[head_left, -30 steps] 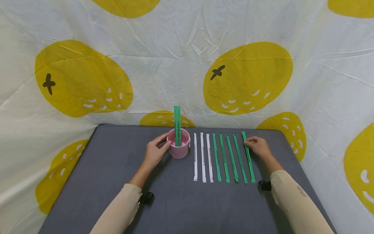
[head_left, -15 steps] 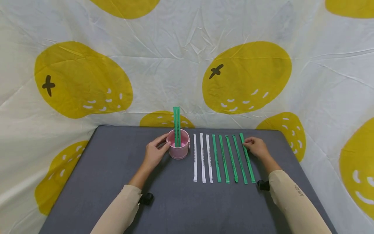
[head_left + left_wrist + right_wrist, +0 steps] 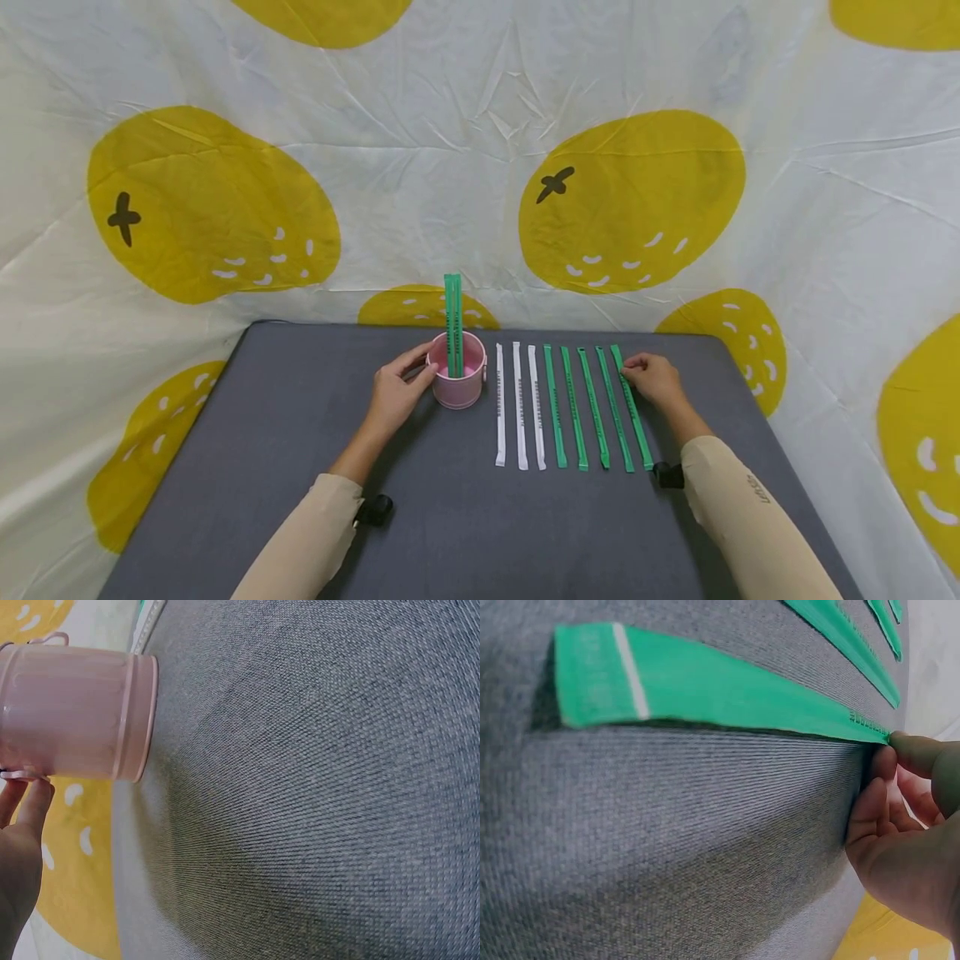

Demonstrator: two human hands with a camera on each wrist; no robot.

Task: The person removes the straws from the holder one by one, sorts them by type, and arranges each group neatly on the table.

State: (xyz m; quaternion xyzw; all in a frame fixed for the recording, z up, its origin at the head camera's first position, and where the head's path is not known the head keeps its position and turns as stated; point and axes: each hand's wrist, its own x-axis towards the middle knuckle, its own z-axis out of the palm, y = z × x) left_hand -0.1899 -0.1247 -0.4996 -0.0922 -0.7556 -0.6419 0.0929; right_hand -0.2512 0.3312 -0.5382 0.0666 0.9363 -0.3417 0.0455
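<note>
On the left, a small pink pail [image 3: 457, 393] stands upright on the grey table, with two green wrapped straws [image 3: 453, 312] rising from it. My left hand [image 3: 397, 387] holds the pail's left side near the rim, fingertips at the handle ear [image 3: 26, 775] in the left wrist view. At the right end of a row of wrapped straws, my right hand [image 3: 652, 377] pinches the outermost green wrapped straw [image 3: 636, 417] near its far end. Its near end [image 3: 600, 675] lies low over the cloth in the right wrist view.
Between pail and right hand lie three white wrapped straws [image 3: 519, 408] and several green wrapped straws [image 3: 596, 408], side by side. A patterned cloth backdrop [image 3: 442, 208] hangs behind the table [image 3: 465, 525]. Black wrist cameras [image 3: 375, 510] sit under both forearms.
My right hand has shifted slightly left with the outermost green straw, whose far end now lies closer to its neighbour. The left hand and the pail have stayed in place.
</note>
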